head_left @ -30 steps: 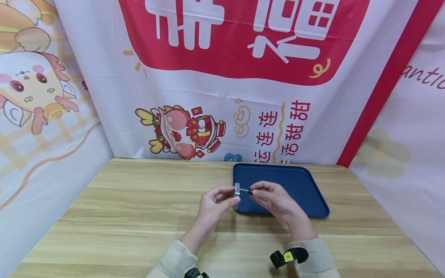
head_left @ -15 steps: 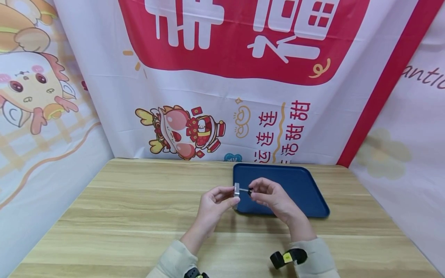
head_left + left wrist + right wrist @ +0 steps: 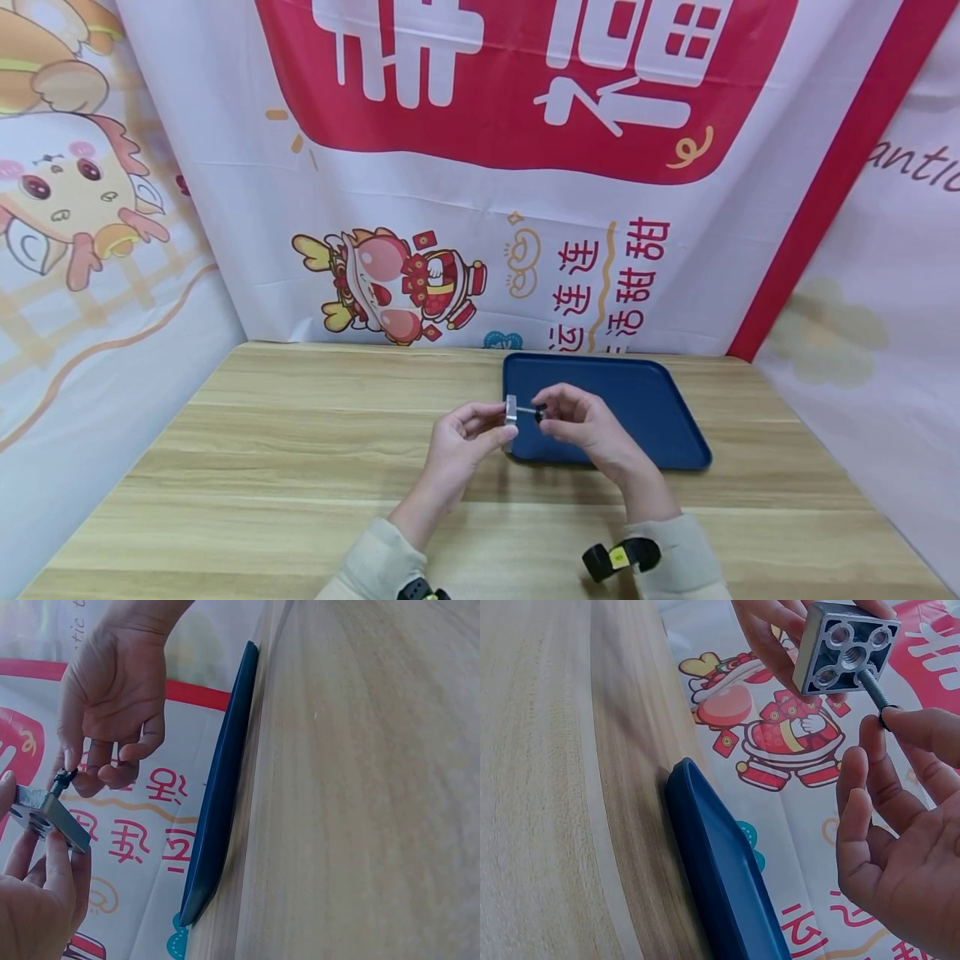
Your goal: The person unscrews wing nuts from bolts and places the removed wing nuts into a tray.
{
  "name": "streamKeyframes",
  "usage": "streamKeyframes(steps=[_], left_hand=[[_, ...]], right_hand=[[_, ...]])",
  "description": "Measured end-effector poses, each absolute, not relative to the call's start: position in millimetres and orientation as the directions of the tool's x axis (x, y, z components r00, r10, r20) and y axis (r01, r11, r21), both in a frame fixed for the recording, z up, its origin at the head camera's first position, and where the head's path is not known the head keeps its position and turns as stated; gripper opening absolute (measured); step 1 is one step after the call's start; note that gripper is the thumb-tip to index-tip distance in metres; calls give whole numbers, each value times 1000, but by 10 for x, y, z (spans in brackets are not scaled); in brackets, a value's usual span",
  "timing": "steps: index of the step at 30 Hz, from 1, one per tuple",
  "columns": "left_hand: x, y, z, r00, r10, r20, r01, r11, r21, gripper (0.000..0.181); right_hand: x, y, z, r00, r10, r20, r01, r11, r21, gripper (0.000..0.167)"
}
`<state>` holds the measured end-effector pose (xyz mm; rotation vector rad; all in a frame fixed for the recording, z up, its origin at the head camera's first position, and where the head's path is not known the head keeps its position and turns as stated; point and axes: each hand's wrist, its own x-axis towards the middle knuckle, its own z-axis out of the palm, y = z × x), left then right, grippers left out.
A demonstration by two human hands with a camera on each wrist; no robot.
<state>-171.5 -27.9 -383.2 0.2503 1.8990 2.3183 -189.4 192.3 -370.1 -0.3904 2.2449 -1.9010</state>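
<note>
My left hand (image 3: 459, 448) grips a small square metal block (image 3: 847, 645) by its edges, above the table. In the right wrist view the block's face shows a threaded centre hole and smaller holes near the corners. A black-headed screw (image 3: 874, 690) stands out from one corner hole; how deep its tip sits cannot be seen. The fingertips of my right hand (image 3: 597, 435) pinch the black head, partly covering it. In the left wrist view, that hand's other fingers are loosely bent beside the screw (image 3: 60, 784).
A blue tray (image 3: 637, 408) lies at the back right of the wooden table (image 3: 300, 467), behind and below my hands. Printed cloth (image 3: 450, 183) hangs along the table's back and sides. Each wrist wears a black strap, and the right one (image 3: 622, 557) carries a camera.
The right hand's fingers have shifted and lifted slightly around the screw's black head, leaving more of it in sight. Left hand and block stay in place.
</note>
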Motion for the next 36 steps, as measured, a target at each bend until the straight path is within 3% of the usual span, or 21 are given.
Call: streamKeyframes(steps=[10,16,20,27,36], left_hand=[[-1726,-279,-3830,-977,206,48,5,-203,979,40],[-1722,-283,-3830,-979,200,41,3,-190,982,40],[-1722,-284,-3832,-979,198,44,8,-182,983,41],[-1721,-278,-3840,-978,202,45,6,-193,981,41],[-1714,-274,-3838,-979,197,46,6,-199,980,40]], right_hand=[[-1886,1903,-3686,-957,-290,-15,-40,183,-982,39],[-1897,1853,-3687,-968,-191,-164,156,54,-986,36],[-1901,1847,-3700,-944,-233,-234,254,-59,-965,30],[-1891,1841,-3693,-922,-328,-207,280,-195,-940,24],[-1890,1855,-3680,-929,-332,-167,243,-204,-948,16]])
